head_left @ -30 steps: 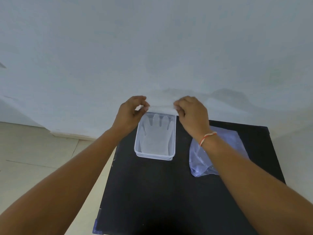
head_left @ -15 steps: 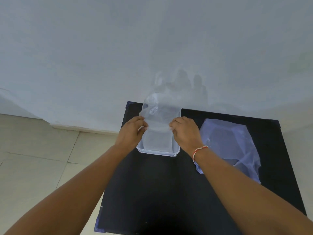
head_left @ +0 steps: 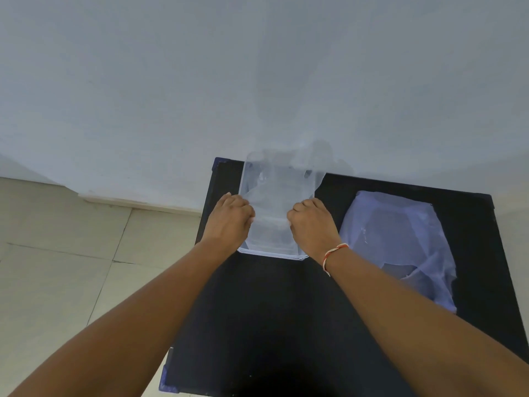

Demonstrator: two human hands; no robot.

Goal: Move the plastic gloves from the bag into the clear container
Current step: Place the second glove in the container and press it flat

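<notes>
**Glove going down into the container**

Nearest me, both forearms reach forward over the black table (head_left: 272, 325). A red-and-white thread bracelet (head_left: 333, 253) sits on my right wrist. Just past it, my left hand (head_left: 229, 222) and right hand (head_left: 312, 224) each pinch a side edge of a thin plastic glove (head_left: 274, 202), fingers curled closed on the film. The glove is stretched between them over the clear container (head_left: 272, 255), its cuff end low inside the near part of the tub and its finger end trailing up and past the far rim, towards the pale wall (head_left: 257, 81). To the right, apart from the container, the bag (head_left: 400, 239) lies flat and crumpled on the table; I cannot tell whether more gloves remain inside it.

I judge the step in hand to be the placing: the glove is over the tub but not yet fully in. The next move calls for lowering both hands together, tucking the far end inside the rim, then letting go. The film is light and may cling to my fingers.

I can read no brand, label or writing anywhere.
</notes>
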